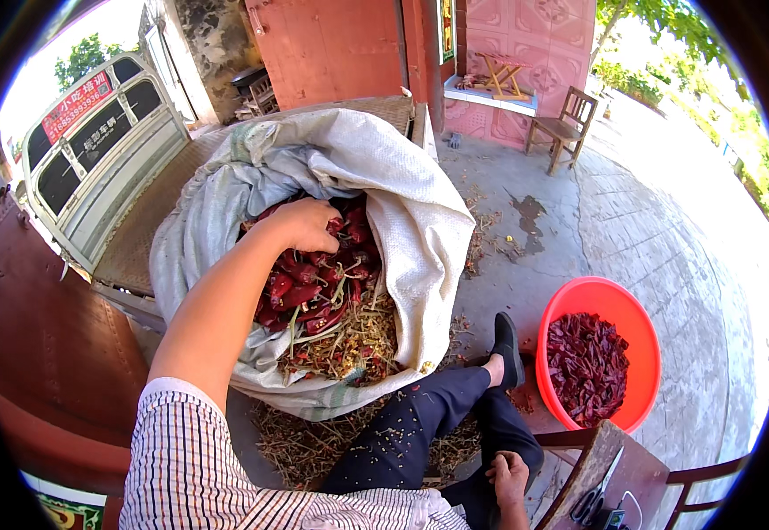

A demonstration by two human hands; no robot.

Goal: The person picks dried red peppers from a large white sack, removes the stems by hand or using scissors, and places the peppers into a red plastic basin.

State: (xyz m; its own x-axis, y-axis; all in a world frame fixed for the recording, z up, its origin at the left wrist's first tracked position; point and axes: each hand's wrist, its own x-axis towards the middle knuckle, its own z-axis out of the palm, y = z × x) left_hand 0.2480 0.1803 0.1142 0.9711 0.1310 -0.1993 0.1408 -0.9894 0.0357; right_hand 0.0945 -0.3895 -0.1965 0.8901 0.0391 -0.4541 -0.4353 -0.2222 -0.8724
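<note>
My left hand (306,225) reaches into a large white woven sack (417,265) with its rim rolled back. Its curled fingers touch the dried red chili peppers (298,291) inside; a pepper shows between thumb and fingers, but whether it is gripped I cannot tell. Yellowish stems, seeds and broken bits (351,338) fill the sack's near side. Over my dark trousers, by the knee, my right hand (509,472) rests with fingers curled in, and nothing shows in it.
To the right, a red plastic basin (646,358) holds dark red chili pieces (586,368). A wooden chair (623,464) nearby bears scissors (596,490) and a small device with a white cable. Behind the sack stands a truck bed (136,232). Stems litter the floor (305,437).
</note>
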